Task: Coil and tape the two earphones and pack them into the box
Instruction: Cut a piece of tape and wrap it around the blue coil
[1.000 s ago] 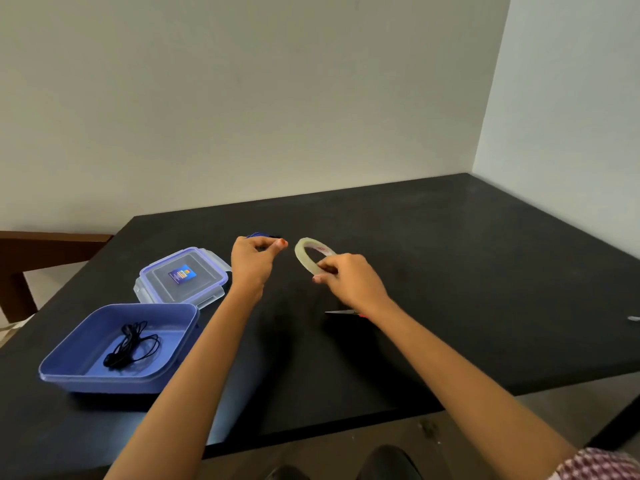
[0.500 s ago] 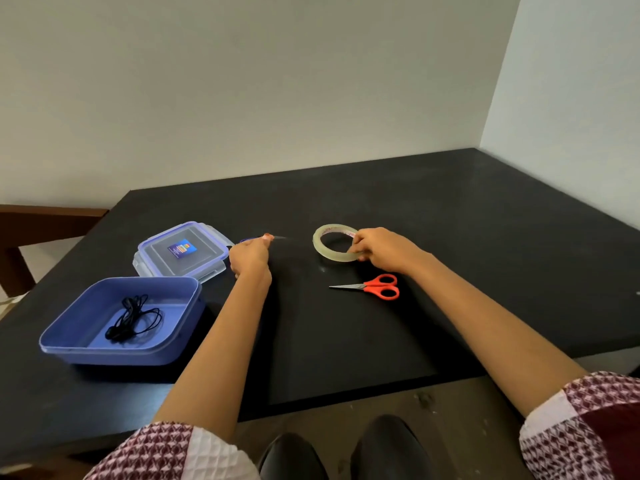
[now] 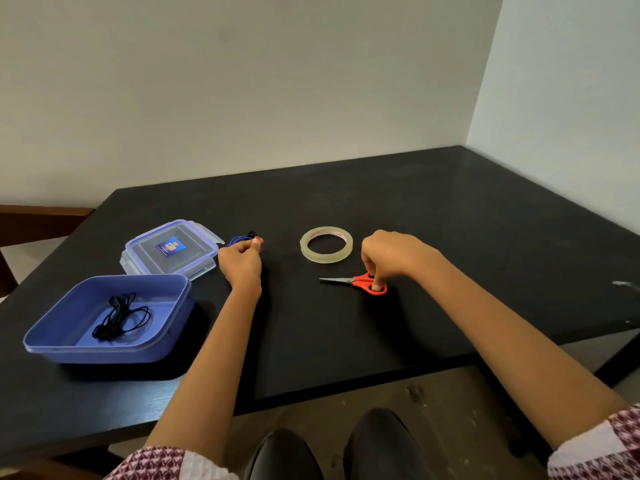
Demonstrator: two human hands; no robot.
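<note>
Tape (image 3: pixel 326 249) released, my right hand (image 3: pixel 391 252) hooks fingers into the scissors (image 3: pixel 360 283), blades pointing toward my left hand (image 3: pixel 241 264), pinching the earphone (image 3: pixel 239 239).

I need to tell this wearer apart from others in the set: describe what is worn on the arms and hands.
Both forearms are bare. Short sleeves show only at the bottom edge of the picture: the left sleeve and right sleeve are white fabric with a small maroon patterned print. The left hand and right hand wear no gloves; no watch or bracelet is visible.

Black table (image 3: pixel 450 237) against pale walls (image 3: pixel 242 81), brown wooden chair (image 3: pixel 38 220) at far left, dusty floor (image 3: pixel 433 393) below
</note>
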